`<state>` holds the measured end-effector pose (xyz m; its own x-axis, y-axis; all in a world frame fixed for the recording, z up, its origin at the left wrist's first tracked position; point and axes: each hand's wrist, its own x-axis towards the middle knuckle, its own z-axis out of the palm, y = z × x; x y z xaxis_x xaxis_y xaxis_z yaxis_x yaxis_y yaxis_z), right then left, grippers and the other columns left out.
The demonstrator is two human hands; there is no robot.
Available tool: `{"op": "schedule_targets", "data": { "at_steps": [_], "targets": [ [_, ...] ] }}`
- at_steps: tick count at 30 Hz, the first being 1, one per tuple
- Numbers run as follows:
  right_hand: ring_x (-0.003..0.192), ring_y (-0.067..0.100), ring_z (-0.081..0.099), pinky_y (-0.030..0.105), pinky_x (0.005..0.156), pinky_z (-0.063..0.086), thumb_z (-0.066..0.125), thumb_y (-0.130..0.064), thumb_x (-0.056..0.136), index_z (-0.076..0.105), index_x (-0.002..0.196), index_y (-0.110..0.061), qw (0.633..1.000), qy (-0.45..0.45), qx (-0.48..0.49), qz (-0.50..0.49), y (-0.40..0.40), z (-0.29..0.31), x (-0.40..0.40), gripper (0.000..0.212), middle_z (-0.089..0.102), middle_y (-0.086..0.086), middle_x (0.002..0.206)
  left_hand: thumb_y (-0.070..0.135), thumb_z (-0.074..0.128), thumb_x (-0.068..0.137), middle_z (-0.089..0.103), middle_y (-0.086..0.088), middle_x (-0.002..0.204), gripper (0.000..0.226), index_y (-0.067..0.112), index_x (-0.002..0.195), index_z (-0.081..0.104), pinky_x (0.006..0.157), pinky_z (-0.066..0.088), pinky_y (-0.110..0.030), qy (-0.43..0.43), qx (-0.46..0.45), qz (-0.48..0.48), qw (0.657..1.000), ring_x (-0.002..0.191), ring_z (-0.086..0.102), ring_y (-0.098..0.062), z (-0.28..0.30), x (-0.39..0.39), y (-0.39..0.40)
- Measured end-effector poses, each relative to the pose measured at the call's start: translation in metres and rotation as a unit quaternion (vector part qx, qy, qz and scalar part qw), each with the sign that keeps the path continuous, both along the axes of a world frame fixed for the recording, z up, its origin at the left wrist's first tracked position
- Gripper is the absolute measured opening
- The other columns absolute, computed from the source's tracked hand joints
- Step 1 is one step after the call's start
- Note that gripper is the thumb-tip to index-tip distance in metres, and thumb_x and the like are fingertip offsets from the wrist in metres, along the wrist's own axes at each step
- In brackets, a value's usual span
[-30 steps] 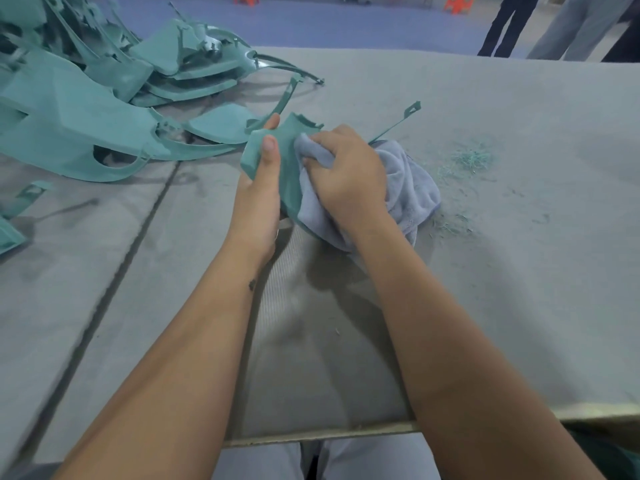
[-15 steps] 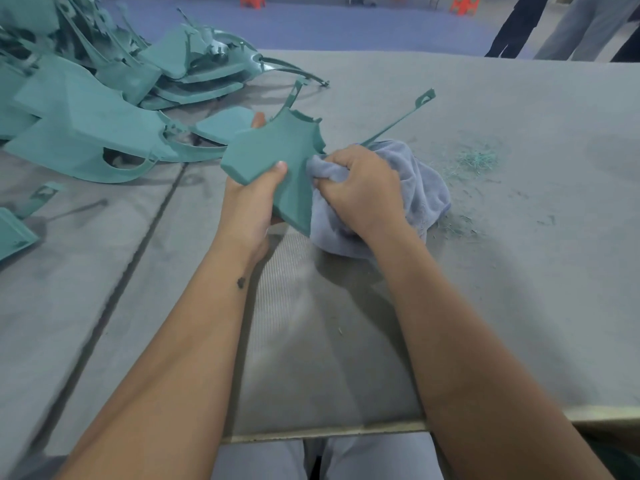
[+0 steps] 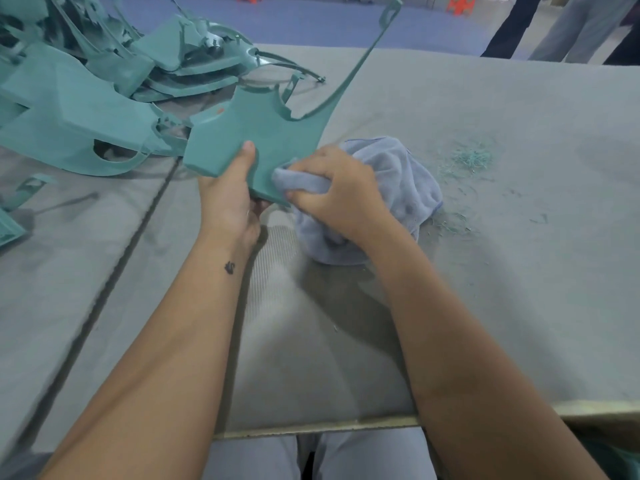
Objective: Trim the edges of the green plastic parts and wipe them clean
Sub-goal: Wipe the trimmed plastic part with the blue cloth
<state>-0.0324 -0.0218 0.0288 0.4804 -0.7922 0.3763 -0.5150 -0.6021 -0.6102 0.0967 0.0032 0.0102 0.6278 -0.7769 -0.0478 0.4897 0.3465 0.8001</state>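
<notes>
My left hand (image 3: pixel 228 199) grips the near edge of a green plastic part (image 3: pixel 266 133), thumb on top, and holds it up above the grey table (image 3: pixel 519 271). A long thin arm of the part reaches up and right to the top of the view. My right hand (image 3: pixel 341 194) grips a bunched grey-blue cloth (image 3: pixel 401 178) and presses a fold of it against the part's lower right edge. The rest of the cloth lies on the table under and behind that hand.
A heap of green plastic parts (image 3: pixel 86 109) fills the far left of the table, with loose pieces (image 3: pixel 14 216) at the left edge. Green shavings (image 3: pixel 471 159) lie right of the cloth. A dark seam (image 3: pixel 114 278) runs down the table. People's legs (image 3: pixel 568 26) stand beyond the far edge.
My left hand has lifted and tilted the green part, so its flat face now shows and its long arm points higher. My right hand slid the cloth to the part's lower edge.
</notes>
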Motion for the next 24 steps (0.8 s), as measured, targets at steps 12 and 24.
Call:
{"op": "schedule_targets", "data": {
  "at_steps": [12, 24],
  "targets": [
    [0.079, 0.015, 0.059, 0.032, 0.074, 0.049, 0.056, -0.029, 0.086, 0.069, 0.084, -0.027, 0.984, -0.085, -0.039, -0.154, -0.031, -0.010, -0.005, 0.013, 0.064, 0.001, 0.086, 0.003, 0.058, 0.090, 0.074, -0.003, 0.098, 0.027, 0.016, 0.113, 0.063, 0.061, 0.059, -0.037, 0.015, 0.054, -0.094, 0.994, 0.083, 0.073, -0.020, -0.004, 0.008, 0.003],
    [0.068, -0.009, 0.058, 0.006, 0.067, 0.041, 0.064, -0.012, 0.085, 0.058, 0.081, -0.028, 0.954, -0.282, 0.048, -0.085, -0.016, -0.007, -0.013, 0.018, 0.061, -0.018, 0.067, 0.005, 0.053, 0.095, 0.070, -0.010, 0.113, 0.036, 0.007, 0.131, 0.055, 0.069, 0.060, -0.039, 0.072, 0.013, -0.143, 0.987, 0.096, 0.070, -0.024, -0.001, 0.009, 0.006]
  ]
}}
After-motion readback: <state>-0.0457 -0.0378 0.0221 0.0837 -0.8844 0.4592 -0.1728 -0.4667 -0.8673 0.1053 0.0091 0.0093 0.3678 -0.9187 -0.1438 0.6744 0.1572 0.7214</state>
